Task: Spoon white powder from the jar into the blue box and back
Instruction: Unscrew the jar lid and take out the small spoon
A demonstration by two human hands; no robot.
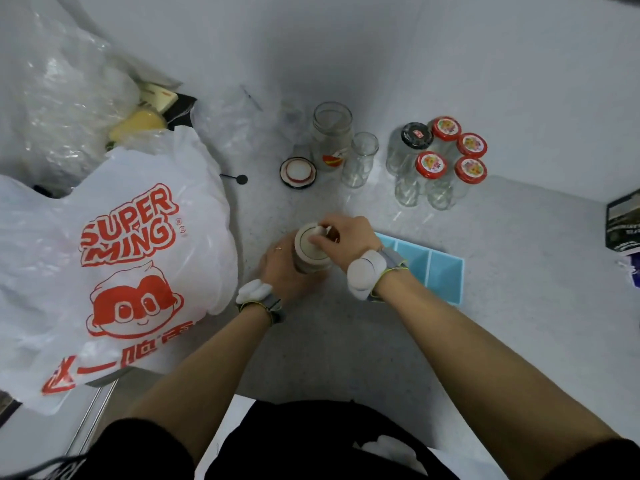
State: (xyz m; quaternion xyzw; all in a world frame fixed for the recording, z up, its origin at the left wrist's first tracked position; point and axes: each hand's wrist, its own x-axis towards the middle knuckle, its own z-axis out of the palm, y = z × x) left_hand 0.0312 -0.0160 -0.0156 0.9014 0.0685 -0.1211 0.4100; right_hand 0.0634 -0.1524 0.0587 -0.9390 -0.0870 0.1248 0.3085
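A glass jar [310,251] with white powder stands on the grey counter in the middle. My left hand [282,268] wraps around its side. My right hand [346,239] is over the jar's mouth, fingers pinched on a small white spoon [323,231] whose tip is at the jar's opening. The blue box [438,268], divided into compartments, lies just right of the jar, partly hidden behind my right wrist. Whether the spoon carries powder cannot be told.
A large white shopping bag [114,271] fills the left side. Behind stand an open jar [330,136], a loose lid [298,173], a small glass [360,159], a black spoon [237,178] and several capped jars [440,157]. A dark box [623,223] sits at the right edge.
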